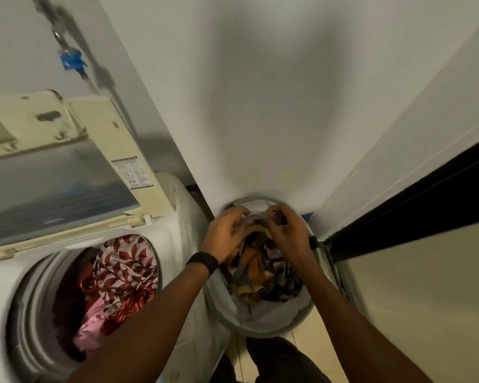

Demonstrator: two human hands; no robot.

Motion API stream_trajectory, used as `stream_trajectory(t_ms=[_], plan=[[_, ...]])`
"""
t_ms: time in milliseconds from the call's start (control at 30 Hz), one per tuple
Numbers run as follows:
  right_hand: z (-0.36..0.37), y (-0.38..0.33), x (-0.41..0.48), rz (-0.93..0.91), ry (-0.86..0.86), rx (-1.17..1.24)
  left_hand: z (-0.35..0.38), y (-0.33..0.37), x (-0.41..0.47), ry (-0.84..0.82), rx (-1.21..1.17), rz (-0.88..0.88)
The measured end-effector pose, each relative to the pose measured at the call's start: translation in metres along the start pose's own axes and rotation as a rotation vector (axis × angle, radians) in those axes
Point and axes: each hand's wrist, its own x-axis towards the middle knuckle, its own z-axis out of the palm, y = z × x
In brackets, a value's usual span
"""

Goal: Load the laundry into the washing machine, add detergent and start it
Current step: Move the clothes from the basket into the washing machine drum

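Forearms outstretched, left hand point(227, 230), right hand point(286, 232), each grip clamped on purple cloth point(260, 217), over basket point(274, 330)

white wall point(260, 92), corner shadowed, dim light; dark strip point(412, 194), perhaps skirting; pale tiled floor point(313, 335); blue wall valve point(72, 62).

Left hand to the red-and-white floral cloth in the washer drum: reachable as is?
Likely yes: the cream washer lid is up and nothing covers the red-and-white floral cloth. The left hand is busy, though, gripping orange-patterned clothing in the round grey basket.
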Motion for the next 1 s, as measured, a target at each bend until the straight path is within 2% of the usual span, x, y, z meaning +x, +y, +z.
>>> stream_trajectory(t_ms=[133, 200, 300, 367, 533, 667, 800, 867, 933, 1000], plan=[[-0.027, -0.032, 0.023, -0.131, -0.063, -0.065, -0.035, 0.022, 0.004, 0.073, -0.007, 0.069], [-0.041, -0.054, 0.037, -0.202, -0.046, -0.109, -0.048, 0.038, 0.009, 0.161, -0.005, 0.117], [-0.062, -0.072, 0.059, -0.203, -0.079, -0.305, -0.060, 0.063, 0.017, 0.280, -0.070, 0.157], [-0.069, -0.075, 0.066, -0.168, -0.147, -0.377, -0.064, 0.068, 0.022, 0.281, -0.103, 0.156], [-0.068, -0.091, 0.060, -0.268, -0.105, -0.119, -0.061, 0.071, 0.023, 0.242, -0.119, 0.151], [-0.068, -0.095, 0.061, -0.255, -0.133, -0.096, -0.058, 0.079, 0.025, 0.161, -0.081, 0.128], [-0.082, -0.088, 0.060, -0.257, -0.201, -0.117, -0.066, 0.077, 0.028, 0.268, -0.091, 0.140], [-0.085, -0.073, 0.060, -0.204, -0.261, -0.273, -0.068, 0.079, 0.029, 0.308, -0.099, 0.149], [-0.087, -0.053, 0.057, -0.035, -0.401, -0.504, -0.070, 0.077, 0.029, 0.361, -0.108, 0.139], [-0.092, -0.034, 0.049, 0.130, -0.490, -0.631, -0.072, 0.068, 0.029, 0.415, -0.109, 0.122]])
